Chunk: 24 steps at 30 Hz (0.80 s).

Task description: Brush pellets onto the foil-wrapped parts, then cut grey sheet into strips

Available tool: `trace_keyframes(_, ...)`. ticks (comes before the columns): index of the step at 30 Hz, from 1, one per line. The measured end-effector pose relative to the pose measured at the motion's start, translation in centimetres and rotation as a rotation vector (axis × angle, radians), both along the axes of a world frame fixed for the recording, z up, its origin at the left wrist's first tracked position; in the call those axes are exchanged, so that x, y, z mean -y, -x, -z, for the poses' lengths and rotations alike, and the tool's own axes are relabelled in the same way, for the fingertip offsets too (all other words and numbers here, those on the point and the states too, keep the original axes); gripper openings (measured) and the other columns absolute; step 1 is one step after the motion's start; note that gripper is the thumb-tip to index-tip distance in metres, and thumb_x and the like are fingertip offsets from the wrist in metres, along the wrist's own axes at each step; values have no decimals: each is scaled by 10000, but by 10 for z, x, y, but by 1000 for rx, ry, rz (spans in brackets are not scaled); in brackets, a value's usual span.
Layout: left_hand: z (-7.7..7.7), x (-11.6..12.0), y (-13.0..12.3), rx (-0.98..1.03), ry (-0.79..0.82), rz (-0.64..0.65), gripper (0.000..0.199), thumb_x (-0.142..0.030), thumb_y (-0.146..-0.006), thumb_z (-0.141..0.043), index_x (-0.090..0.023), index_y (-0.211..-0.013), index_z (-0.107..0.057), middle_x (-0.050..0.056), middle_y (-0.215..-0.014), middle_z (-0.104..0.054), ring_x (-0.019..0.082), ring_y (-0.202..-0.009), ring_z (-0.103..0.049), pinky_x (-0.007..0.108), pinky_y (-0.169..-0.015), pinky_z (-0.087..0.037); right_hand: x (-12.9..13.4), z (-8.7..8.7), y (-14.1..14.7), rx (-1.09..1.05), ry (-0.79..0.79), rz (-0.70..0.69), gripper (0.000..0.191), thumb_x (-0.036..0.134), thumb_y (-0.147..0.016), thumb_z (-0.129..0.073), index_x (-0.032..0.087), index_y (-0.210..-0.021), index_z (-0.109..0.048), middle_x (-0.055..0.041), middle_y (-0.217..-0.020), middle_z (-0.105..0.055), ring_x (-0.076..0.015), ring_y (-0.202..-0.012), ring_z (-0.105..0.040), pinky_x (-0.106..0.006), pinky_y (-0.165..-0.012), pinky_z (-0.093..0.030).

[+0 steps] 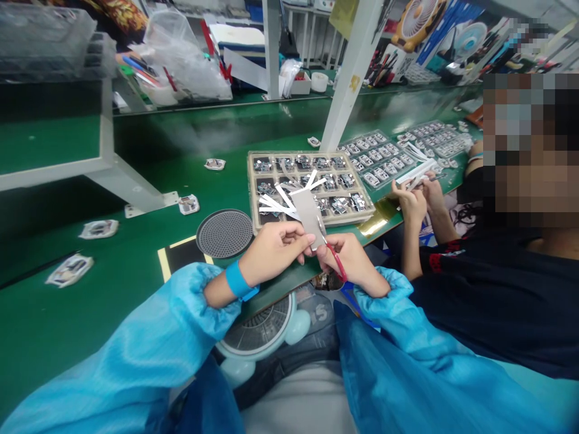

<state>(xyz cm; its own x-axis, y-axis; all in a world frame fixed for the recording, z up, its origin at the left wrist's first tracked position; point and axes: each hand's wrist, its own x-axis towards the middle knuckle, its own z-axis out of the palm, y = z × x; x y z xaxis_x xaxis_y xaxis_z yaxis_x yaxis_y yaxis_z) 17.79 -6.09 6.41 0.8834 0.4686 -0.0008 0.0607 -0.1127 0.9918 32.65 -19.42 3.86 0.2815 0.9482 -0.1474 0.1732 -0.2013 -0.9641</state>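
Observation:
My left hand [278,250] pinches the lower end of a flat grey-white strip sheet [307,211] between thumb and fingers. Red-handled scissors [337,262] are in my right hand [350,259], with their blades up against the sheet's right edge. Whether the blades are parted is too small to tell. Behind the sheet, narrow white strips [283,196] fan out over a clear compartment tray [357,211]. Small silvery and dark parts [339,205] lie in the tray's compartments.
Left of the tray are a round perforated black disc [225,233] and a black card with yellow edges [181,256]. Small white-cased parts [70,269] dot the green bench. At right, a co-worker's hands [416,196] hold white strips beside more filled trays [377,157]. A pale-blue fan [257,328] sits below the bench edge.

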Motion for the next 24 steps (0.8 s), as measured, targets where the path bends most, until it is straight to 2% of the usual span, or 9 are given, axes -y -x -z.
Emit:
trace_keyframes(7,-3,-5,2,-7,-119,-11,360,-447,-898,-653,-153,-690,-651,29,-614,-670,139,-582,-631,231,-564,-487,3,-3,4,-14,49,0,658,785,-727,-678,127,-704,-686,9,-473,-534,-95,-418,-448,-218,-419,-305)
trace_keyframes(11,-3,-6,2,40,-101,-68,328,-433,-897,-653,-147,-735,-656,28,-630,-667,149,-594,-633,249,-580,-489,4,-5,8,35,67,14,624,749,-694,-739,129,-678,-662,12,-509,-527,-99,-453,-441,-226,-429,-283)
trace_keyframes(18,1,-3,3,31,-171,-133,333,-439,-911,-643,-143,-761,-676,39,-624,-668,154,-588,-627,262,-579,-485,3,-9,1,159,-12,-52,588,731,-725,-730,143,-726,-698,-34,-685,-635,-178,-676,-566,-254,-572,-419)
trace_keyframes(24,0,-3,2,44,-146,-116,345,-461,-906,-652,-143,-777,-686,34,-624,-669,150,-592,-635,247,-567,-491,4,-9,1,145,-18,-62,630,756,-750,-687,130,-807,-730,-48,-741,-667,-198,-722,-597,-264,-607,-446)
